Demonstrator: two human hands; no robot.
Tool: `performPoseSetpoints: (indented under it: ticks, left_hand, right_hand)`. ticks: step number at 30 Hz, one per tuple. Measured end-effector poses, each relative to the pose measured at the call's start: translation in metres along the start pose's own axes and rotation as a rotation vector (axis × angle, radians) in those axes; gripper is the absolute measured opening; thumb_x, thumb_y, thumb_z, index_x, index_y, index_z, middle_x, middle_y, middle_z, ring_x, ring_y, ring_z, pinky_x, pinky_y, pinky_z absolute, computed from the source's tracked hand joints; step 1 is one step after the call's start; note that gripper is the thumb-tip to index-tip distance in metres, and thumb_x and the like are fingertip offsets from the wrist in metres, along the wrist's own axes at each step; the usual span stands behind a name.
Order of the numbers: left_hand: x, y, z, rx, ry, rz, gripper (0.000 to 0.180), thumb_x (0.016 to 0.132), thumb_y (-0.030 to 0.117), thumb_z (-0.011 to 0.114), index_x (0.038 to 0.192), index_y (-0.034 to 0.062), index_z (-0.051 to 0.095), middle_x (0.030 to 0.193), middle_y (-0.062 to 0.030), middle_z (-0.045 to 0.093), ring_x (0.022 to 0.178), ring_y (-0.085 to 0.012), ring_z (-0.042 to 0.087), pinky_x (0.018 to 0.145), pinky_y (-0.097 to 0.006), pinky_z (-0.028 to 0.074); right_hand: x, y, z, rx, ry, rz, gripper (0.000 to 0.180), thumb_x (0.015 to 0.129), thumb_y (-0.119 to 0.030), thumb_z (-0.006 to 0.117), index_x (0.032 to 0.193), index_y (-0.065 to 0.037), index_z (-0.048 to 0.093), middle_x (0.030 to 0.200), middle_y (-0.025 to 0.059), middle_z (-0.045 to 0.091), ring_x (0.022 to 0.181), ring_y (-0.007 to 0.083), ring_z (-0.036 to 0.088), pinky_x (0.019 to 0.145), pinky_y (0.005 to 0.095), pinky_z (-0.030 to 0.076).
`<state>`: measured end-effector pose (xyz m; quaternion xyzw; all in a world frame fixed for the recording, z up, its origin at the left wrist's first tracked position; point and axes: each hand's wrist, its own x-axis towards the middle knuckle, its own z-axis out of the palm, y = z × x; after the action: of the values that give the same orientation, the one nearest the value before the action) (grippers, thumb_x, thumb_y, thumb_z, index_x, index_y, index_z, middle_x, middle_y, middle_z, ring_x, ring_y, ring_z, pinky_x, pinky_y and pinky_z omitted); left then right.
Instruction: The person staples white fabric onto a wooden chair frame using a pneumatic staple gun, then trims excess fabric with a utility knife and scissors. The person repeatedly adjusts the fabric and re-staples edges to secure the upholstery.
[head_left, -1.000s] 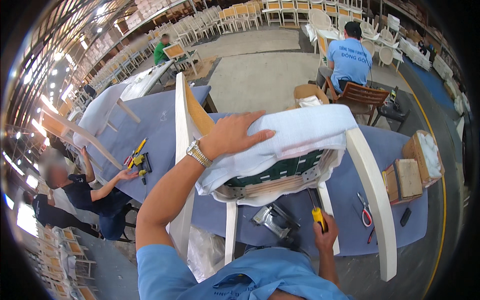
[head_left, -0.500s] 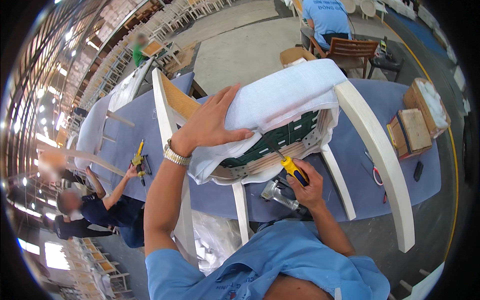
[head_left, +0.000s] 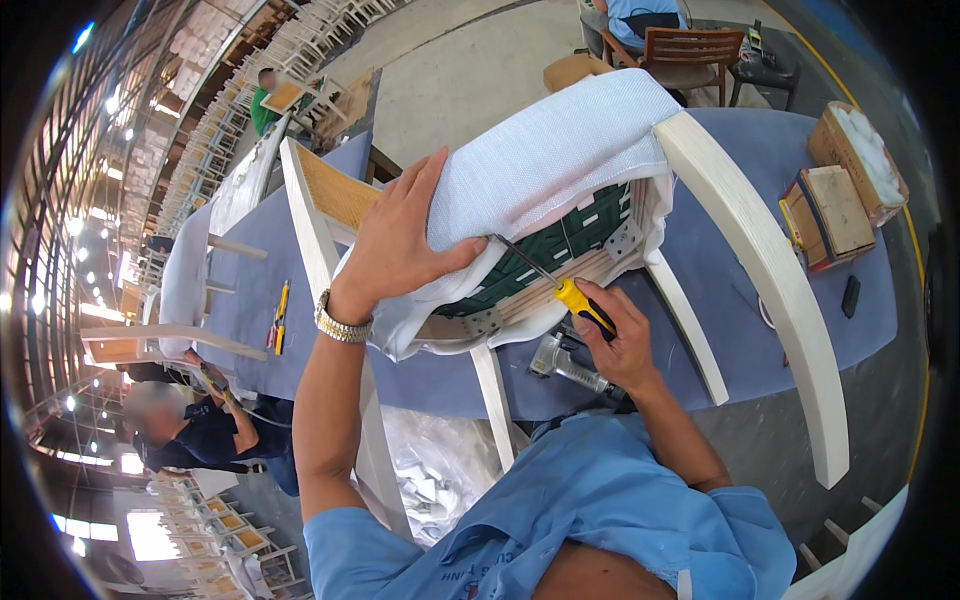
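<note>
Cardboard box [head_left: 858, 160] — brown wooden chair [head_left: 700, 52] beyond.

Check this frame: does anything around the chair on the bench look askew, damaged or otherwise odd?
Nothing looks damaged. The white chair lies tipped over on the blue-covered bench, its white seat fabric hanging loose and unfastened along the lower edge. The left hand presses the fabric; the right hand holds a yellow-handled screwdriver at the seat's underside.

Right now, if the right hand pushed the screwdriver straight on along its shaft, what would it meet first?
The right hand aims the screwdriver up-left; its tip is already at the white fabric edge by the left hand thumb. It would likely meet fabric, then thumb; depth is unclear.
</note>
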<state>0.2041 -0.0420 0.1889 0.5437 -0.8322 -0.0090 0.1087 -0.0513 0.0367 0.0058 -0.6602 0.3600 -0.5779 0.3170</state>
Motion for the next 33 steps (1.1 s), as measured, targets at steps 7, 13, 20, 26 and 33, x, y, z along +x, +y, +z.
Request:
performPoseSetpoints:
  ticks: [7, 13, 20, 26, 33]
  left_hand:
    - [0.001, 0.003, 0.000, -0.028, -0.003, -0.012, 0.101, 0.073, 0.046, 0.077, 0.153, 0.0003, 0.035, 0.147, -0.0270, 0.047, 0.131, -0.0424, 0.050, 0.110, -0.045, 0.041]
    - [0.001, 0.002, 0.001, -0.038, -0.004, -0.006, 0.101, 0.073, 0.046, 0.078, 0.153, -0.0001, 0.036, 0.146, -0.0273, 0.047, 0.132, -0.0421, 0.049, 0.111, -0.046, 0.040]
    - [0.001, 0.001, 0.001, -0.036, -0.005, -0.009, 0.102, 0.073, 0.046, 0.077, 0.153, -0.0003, 0.036, 0.145, -0.0275, 0.048, 0.131, -0.0421, 0.050, 0.111, -0.046, 0.040]
    - [0.002, -0.001, 0.002, -0.044, -0.008, -0.006, 0.102, 0.072, 0.047, 0.078, 0.153, 0.0001, 0.036, 0.145, -0.0270, 0.049, 0.130, -0.0415, 0.051, 0.111, -0.046, 0.040]
    - [0.002, -0.001, 0.002, -0.044, -0.012, -0.019, 0.103, 0.072, 0.046, 0.079, 0.153, 0.0012, 0.036, 0.145, -0.0259, 0.049, 0.131, -0.0406, 0.051, 0.111, -0.046, 0.040]
  right_hand:
    - [-0.006, 0.003, 0.005, -0.101, 0.054, -0.047, 0.043, 0.092, -0.014, 0.071, 0.135, -0.009, 0.064, 0.079, 0.0082, 0.061, 0.062, 0.0212, 0.056, 0.057, 0.0310, 0.048]
    - [0.002, -0.003, -0.001, -0.301, 0.109, -0.108, 0.045, 0.087, -0.014, 0.075, 0.132, -0.013, 0.068, 0.077, 0.0071, 0.060, 0.062, 0.0206, 0.056, 0.054, 0.0324, 0.048]
    - [0.004, -0.006, -0.011, -0.283, 0.069, -0.090, 0.044, 0.086, -0.014, 0.076, 0.130, -0.011, 0.069, 0.077, 0.0068, 0.061, 0.062, 0.0210, 0.058, 0.054, 0.0322, 0.049]
    - [0.005, 0.000, -0.006, -0.180, 0.088, -0.151, 0.043, 0.089, -0.015, 0.074, 0.131, -0.008, 0.067, 0.081, 0.0095, 0.063, 0.062, 0.0223, 0.057, 0.054, 0.0318, 0.048]
    - [0.006, 0.002, -0.007, -0.197, 0.049, -0.109, 0.042, 0.091, -0.016, 0.072, 0.131, -0.008, 0.067, 0.080, 0.0096, 0.062, 0.061, 0.0223, 0.057, 0.054, 0.0320, 0.048]
